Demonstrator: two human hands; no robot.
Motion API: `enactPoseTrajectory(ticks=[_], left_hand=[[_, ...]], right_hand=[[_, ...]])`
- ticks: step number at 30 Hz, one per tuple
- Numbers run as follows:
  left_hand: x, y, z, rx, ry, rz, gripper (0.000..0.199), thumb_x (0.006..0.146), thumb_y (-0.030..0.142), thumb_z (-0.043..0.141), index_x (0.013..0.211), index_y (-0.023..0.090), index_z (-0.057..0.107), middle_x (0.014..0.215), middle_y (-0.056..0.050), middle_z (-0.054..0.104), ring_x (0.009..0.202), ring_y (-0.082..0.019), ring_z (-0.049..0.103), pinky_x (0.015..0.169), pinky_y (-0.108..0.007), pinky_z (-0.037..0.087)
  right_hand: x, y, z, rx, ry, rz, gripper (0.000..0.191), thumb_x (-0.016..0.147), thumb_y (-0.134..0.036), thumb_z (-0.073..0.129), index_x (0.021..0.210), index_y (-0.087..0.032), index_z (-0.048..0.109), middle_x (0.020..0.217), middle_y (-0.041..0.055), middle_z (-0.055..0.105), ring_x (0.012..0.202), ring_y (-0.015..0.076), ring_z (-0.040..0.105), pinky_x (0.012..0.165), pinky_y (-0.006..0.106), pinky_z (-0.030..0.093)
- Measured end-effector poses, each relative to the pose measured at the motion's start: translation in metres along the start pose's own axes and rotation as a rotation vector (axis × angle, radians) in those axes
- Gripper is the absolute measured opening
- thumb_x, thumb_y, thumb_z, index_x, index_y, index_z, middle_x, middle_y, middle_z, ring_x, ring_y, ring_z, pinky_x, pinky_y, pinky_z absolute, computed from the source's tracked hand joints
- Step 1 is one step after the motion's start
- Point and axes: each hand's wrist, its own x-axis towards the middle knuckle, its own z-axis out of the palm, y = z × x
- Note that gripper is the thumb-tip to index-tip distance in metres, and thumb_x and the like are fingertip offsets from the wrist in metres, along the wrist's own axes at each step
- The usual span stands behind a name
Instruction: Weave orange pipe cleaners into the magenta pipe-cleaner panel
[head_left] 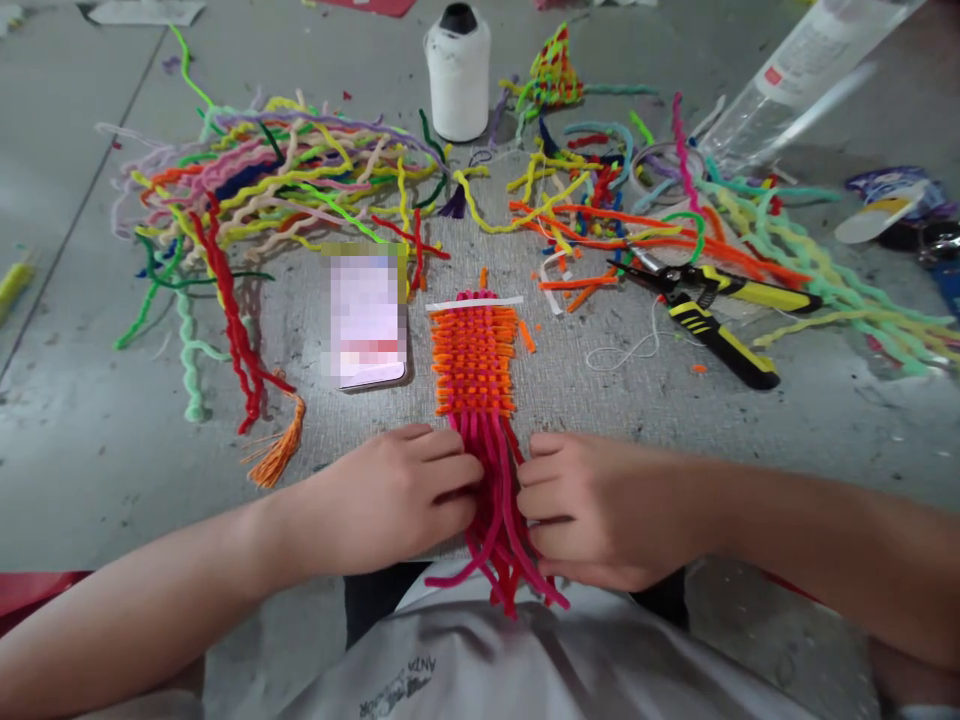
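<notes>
A woven orange and pink pipe-cleaner piece (474, 362) lies flat in front of me, a white strip (474, 302) across its far end. From its near edge, long loose pink and red pipe cleaners (495, 500) run toward me and hang over the table edge. My left hand (424, 490) is closed at the left side of these strands, its fingertips against them. On their right side my right hand (577, 510) is curled too, fingers at the outer red strands. What exactly sits between the fingertips of either hand is hidden.
A phone (371, 325) lies left of the weave, yellow-and-black pliers (701, 300) to the right. Behind are heaps of colored pipe cleaners (285, 170), a white thread spool (459, 80) and a clear plastic bottle (795, 90). An orange tassel (277, 455) lies near my left forearm.
</notes>
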Motion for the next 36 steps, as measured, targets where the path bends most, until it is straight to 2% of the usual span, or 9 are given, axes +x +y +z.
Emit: enactPoseTrajectory(ticks=[6,9,12,15,17,19,23,32,36], left_hand=[[0.002,0.007,0.000,-0.153,-0.102,0.166,0.019,0.104,0.021,0.058,0.095,0.018,0.074,0.097,-0.008,0.070,0.084,-0.022,0.059,0.076,-0.039,0.053],[0.002,0.009,0.000,-0.200,-0.117,0.209,0.015,0.099,0.022,0.059,0.096,0.018,0.073,0.097,-0.009,0.071,0.083,-0.023,0.060,0.075,-0.040,0.054],[0.002,0.008,-0.001,-0.173,-0.025,0.198,0.018,0.099,0.018,0.056,0.097,0.018,0.074,0.091,-0.008,0.072,0.078,-0.021,0.061,0.069,-0.039,0.053],[0.001,0.006,-0.004,-0.114,0.122,0.128,0.017,0.101,0.017,0.057,0.101,0.016,0.074,0.092,-0.007,0.074,0.078,-0.020,0.063,0.067,-0.037,0.053],[0.000,0.004,-0.004,-0.038,0.195,0.041,0.016,0.102,0.018,0.059,0.107,0.014,0.073,0.099,-0.008,0.076,0.083,-0.021,0.067,0.071,-0.036,0.056],[-0.001,0.002,-0.002,0.061,0.216,-0.053,0.015,0.102,0.018,0.059,0.108,0.014,0.073,0.104,-0.009,0.077,0.086,-0.022,0.068,0.073,-0.036,0.058],[-0.002,0.000,0.002,0.139,0.114,-0.128,0.018,0.104,0.021,0.057,0.102,0.016,0.073,0.107,-0.009,0.075,0.085,-0.022,0.067,0.072,-0.037,0.058],[0.000,0.000,0.000,0.011,-0.003,0.041,0.021,0.108,0.024,0.054,0.106,0.020,0.075,0.104,-0.006,0.076,0.095,-0.022,0.066,0.080,-0.037,0.054],[0.001,0.002,-0.001,-0.073,-0.031,0.133,0.027,0.109,0.020,0.049,0.109,0.019,0.075,0.100,-0.007,0.076,0.092,-0.021,0.067,0.085,-0.038,0.054]], right_hand=[[-0.001,-0.006,-0.002,0.033,-0.023,0.002,0.030,0.098,-0.025,0.062,0.069,-0.020,0.062,0.071,0.0009,0.058,0.067,0.0182,0.044,0.068,0.039,0.029],[0.001,-0.003,-0.005,0.029,0.084,0.037,0.035,0.105,-0.024,0.056,0.071,-0.019,0.062,0.072,0.0011,0.058,0.067,0.0181,0.043,0.065,0.038,0.030],[0.001,0.006,-0.006,-0.050,0.247,0.133,0.030,0.109,-0.023,0.054,0.083,-0.017,0.068,0.078,0.0035,0.063,0.072,0.0187,0.047,0.068,0.036,0.036],[-0.001,0.018,-0.004,-0.124,0.335,0.216,0.019,0.108,-0.024,0.059,0.109,-0.011,0.073,0.095,0.0101,0.071,0.088,0.0215,0.055,0.081,0.036,0.047],[-0.003,0.023,-0.002,-0.156,0.329,0.235,0.023,0.108,-0.024,0.059,0.119,-0.009,0.073,0.102,0.0127,0.071,0.093,0.0229,0.057,0.085,0.038,0.050],[-0.004,0.025,-0.001,-0.165,0.287,0.235,0.023,0.109,-0.024,0.058,0.115,-0.011,0.075,0.099,0.0118,0.071,0.091,0.0231,0.056,0.084,0.038,0.050],[-0.004,0.023,-0.003,-0.157,0.224,0.214,0.024,0.109,-0.023,0.057,0.105,-0.012,0.078,0.092,0.0095,0.070,0.088,0.0225,0.055,0.080,0.038,0.046],[-0.003,0.017,-0.006,-0.057,0.151,0.114,0.020,0.107,-0.028,0.063,0.098,-0.016,0.077,0.107,0.0100,0.074,0.104,0.0243,0.058,0.089,0.041,0.044],[-0.002,0.016,-0.008,-0.054,0.116,0.090,0.021,0.108,-0.027,0.060,0.098,-0.017,0.075,0.105,0.0078,0.075,0.105,0.0241,0.058,0.094,0.042,0.043]])
